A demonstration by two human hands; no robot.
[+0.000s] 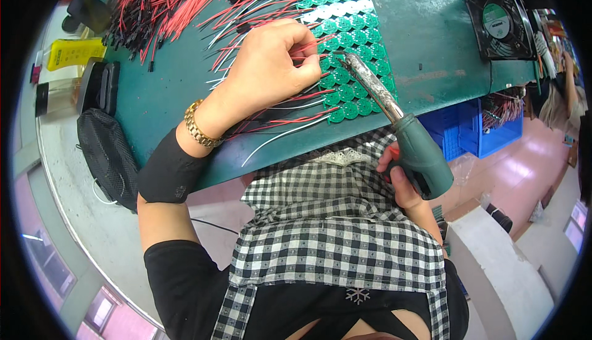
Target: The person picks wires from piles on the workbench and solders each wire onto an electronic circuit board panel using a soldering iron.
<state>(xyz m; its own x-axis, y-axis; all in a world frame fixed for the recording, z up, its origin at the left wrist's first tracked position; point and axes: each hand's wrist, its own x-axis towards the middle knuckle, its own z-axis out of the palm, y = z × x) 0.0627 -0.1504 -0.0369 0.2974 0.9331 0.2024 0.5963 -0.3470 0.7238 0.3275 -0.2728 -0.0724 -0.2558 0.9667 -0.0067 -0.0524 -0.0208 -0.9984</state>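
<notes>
A panel of small round green circuit boards (346,110) lies on the green tabletop (425,44), with red, white and black wires (262,8) running out from its left side. My left hand (274,56) is over these wires, thumb and forefinger pinched around a red wire at the panel's left edge. In my right hand (404,183), below the table's front edge, is the dark green handle of a soldering gun (425,152). Its long, stained metal barrel slants up to the left, and the tip is over the boards just right of my left fingers.
A heap of red wires with black connectors (145,10) covers the far left. Beside it are a yellow bottle (77,53) and a black mesh pouch (110,155). A black fan (499,22) stands at the right. Blue bins (475,127) sit below the table's right side.
</notes>
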